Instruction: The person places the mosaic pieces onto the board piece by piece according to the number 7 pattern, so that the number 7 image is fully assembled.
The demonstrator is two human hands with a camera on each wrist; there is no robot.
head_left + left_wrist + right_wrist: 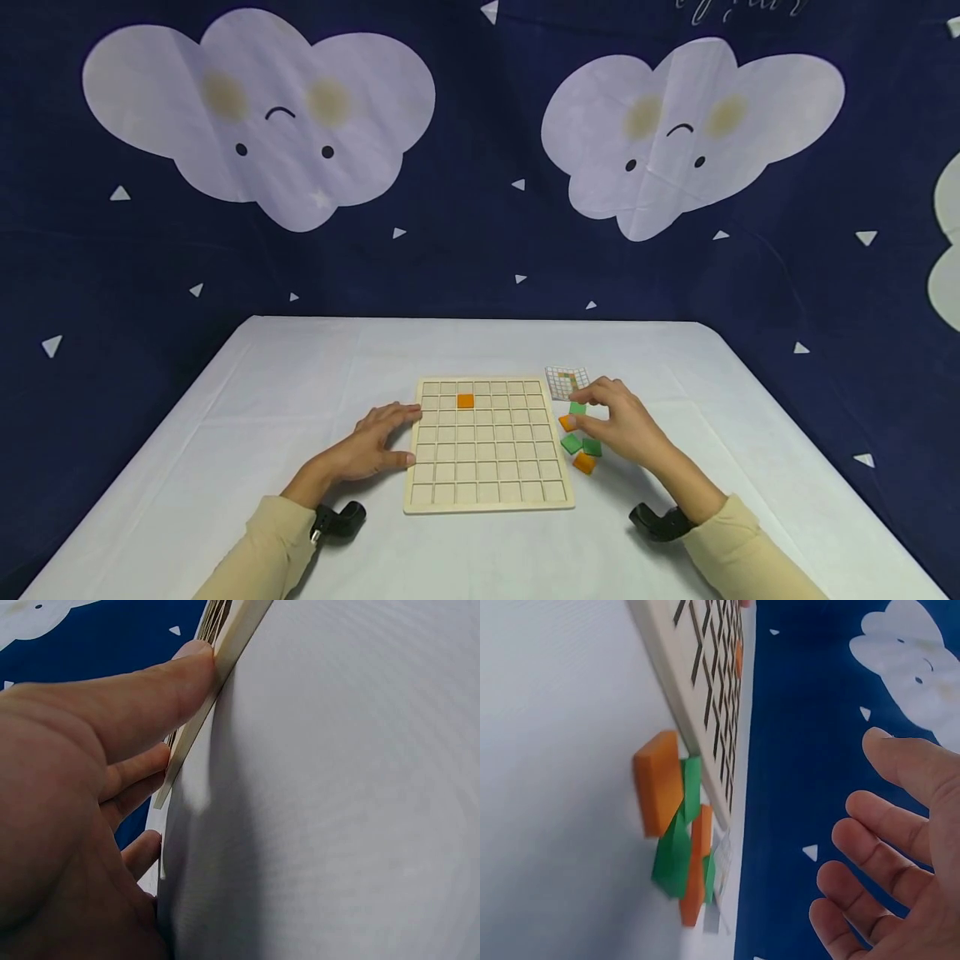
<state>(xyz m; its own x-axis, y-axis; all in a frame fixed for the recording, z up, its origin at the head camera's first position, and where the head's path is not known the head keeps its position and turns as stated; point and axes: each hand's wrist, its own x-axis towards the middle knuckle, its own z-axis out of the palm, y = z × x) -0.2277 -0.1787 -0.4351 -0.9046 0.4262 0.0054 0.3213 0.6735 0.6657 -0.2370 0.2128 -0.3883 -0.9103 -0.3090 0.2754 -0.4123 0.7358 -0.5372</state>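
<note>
A pale wooden grid board [487,450] lies flat, one orange square tile [465,402] set in a cell of its second row from the back. My left hand [367,446] rests along the board's left edge, thumb and fingertips touching its rim, fingers fairly straight. Over the loose tiles right of the board hovers my right hand [622,421], its fingers loosely bent and apart with nothing between them. Beneath and beside it lie green tiles [572,443] and orange tiles [585,463], in a small cluster that the right wrist view also shows.
A small printed card [566,382] with a coloured grid pattern lies near the board's back right corner, partly covered by the right hand. White cloth covers the table [225,442]. Behind it hangs a dark blue curtain [480,275] with clouds.
</note>
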